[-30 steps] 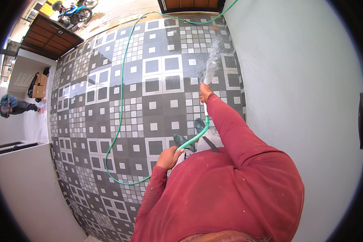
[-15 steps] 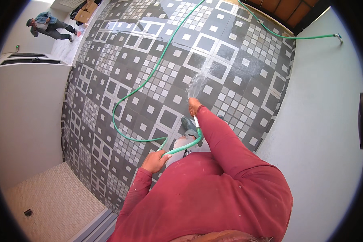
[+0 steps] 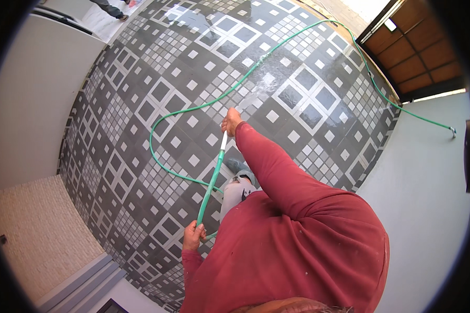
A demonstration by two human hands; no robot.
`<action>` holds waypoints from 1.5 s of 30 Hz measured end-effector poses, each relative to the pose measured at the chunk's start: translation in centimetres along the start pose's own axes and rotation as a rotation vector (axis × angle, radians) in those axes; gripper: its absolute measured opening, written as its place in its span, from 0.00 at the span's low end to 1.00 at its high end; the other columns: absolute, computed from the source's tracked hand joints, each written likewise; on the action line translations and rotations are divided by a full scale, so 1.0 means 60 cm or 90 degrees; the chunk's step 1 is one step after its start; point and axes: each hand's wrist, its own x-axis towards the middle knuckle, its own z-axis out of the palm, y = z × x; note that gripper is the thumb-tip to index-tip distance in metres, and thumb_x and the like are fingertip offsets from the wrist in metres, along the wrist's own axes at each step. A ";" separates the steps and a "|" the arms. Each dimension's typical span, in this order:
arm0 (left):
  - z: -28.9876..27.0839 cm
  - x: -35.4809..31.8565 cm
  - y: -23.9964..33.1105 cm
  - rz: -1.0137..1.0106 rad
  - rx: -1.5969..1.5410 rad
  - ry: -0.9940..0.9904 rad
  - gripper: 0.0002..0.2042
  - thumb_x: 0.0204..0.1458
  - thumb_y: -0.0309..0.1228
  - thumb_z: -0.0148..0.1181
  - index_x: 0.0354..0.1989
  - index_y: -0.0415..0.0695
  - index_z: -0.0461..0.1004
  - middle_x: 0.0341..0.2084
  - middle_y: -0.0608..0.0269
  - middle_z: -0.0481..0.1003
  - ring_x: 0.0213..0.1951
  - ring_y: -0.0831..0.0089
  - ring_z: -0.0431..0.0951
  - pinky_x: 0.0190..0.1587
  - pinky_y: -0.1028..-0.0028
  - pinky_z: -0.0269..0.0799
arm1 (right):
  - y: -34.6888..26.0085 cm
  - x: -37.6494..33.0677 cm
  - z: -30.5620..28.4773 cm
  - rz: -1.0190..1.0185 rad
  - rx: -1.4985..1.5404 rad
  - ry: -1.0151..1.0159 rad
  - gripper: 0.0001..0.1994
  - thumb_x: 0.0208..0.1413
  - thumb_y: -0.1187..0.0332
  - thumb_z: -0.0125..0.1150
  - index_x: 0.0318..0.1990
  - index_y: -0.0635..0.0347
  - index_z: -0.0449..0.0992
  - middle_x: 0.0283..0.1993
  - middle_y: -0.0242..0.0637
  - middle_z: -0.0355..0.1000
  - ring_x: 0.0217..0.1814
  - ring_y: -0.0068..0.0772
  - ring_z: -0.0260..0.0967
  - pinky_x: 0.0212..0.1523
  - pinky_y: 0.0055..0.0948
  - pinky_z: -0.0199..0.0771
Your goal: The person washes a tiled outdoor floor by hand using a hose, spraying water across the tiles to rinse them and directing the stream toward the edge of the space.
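Note:
A green garden hose [image 3: 211, 189] runs between my two hands. My right hand [image 3: 231, 122] is closed at its far end, around a white pipe piece [image 3: 224, 141] fitted into the hose. Water [image 3: 256, 94] sprays from beyond my right fingers onto the patterned grey tile floor [image 3: 271, 116]. Nearer my body on the left, my left hand [image 3: 194, 236] is wrapped round the hose. From there the hose loops over the tiles, runs to the far edge, then back to a tap [image 3: 453, 132] on the right wall.
A brown panelled gate [image 3: 418, 49] with a dark frame stands at the far right. Pale walls [image 3: 36, 99] bound the floor on both sides. At the upper left a person's leg [image 3: 108, 9] shows. My boot [image 3: 237, 166] stands on the tiles below the hose.
My right hand has moved left and slightly up, swinging the hose end; my left hand has dropped lower. The spray now lands nearer the hose's far stretch. The view has turned, showing more gate.

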 end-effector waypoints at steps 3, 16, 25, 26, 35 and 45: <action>-0.091 0.034 -0.043 0.077 0.064 0.074 0.15 0.56 0.41 0.56 0.26 0.42 0.67 0.15 0.71 0.65 0.18 0.81 0.65 0.22 0.78 0.63 | -0.012 0.016 0.103 -0.037 0.001 0.025 0.13 0.51 0.60 0.35 0.17 0.47 0.47 0.13 0.23 0.44 0.10 0.17 0.39 0.12 0.20 0.38; -0.309 0.271 0.541 0.419 0.596 0.231 0.15 0.50 0.42 0.61 0.31 0.40 0.76 0.16 0.57 0.73 0.18 0.62 0.74 0.23 0.69 0.67 | -0.153 0.200 0.335 -0.032 0.167 0.157 0.15 0.52 0.57 0.38 0.17 0.50 0.50 0.12 0.25 0.46 0.10 0.19 0.43 0.11 0.19 0.42; -0.389 0.441 0.807 0.351 0.690 0.194 0.13 0.49 0.39 0.61 0.29 0.40 0.77 0.13 0.59 0.70 0.16 0.64 0.71 0.21 0.69 0.63 | -0.209 0.365 0.559 0.047 0.278 0.123 0.12 0.50 0.60 0.38 0.18 0.49 0.50 0.13 0.25 0.46 0.10 0.18 0.42 0.11 0.18 0.41; -0.405 0.460 0.828 0.348 0.697 0.194 0.13 0.49 0.39 0.61 0.30 0.40 0.76 0.12 0.59 0.70 0.16 0.64 0.71 0.21 0.69 0.63 | -0.207 0.376 0.579 0.067 0.296 0.136 0.12 0.50 0.60 0.38 0.18 0.49 0.50 0.13 0.25 0.46 0.10 0.19 0.42 0.11 0.18 0.41; -0.571 0.657 0.966 0.355 0.659 0.187 0.14 0.51 0.38 0.60 0.29 0.36 0.75 0.12 0.62 0.68 0.16 0.74 0.68 0.22 0.74 0.62 | -0.270 0.475 0.765 0.092 0.351 0.168 0.13 0.51 0.59 0.38 0.19 0.49 0.49 0.15 0.26 0.47 0.12 0.20 0.42 0.12 0.20 0.40; -0.903 1.036 1.143 0.307 0.452 0.059 0.14 0.53 0.37 0.60 0.30 0.35 0.74 0.13 0.74 0.62 0.18 0.85 0.59 0.19 0.79 0.51 | -0.339 0.646 1.054 -0.018 0.504 0.303 0.12 0.51 0.60 0.39 0.20 0.52 0.53 0.14 0.27 0.50 0.12 0.22 0.47 0.12 0.22 0.46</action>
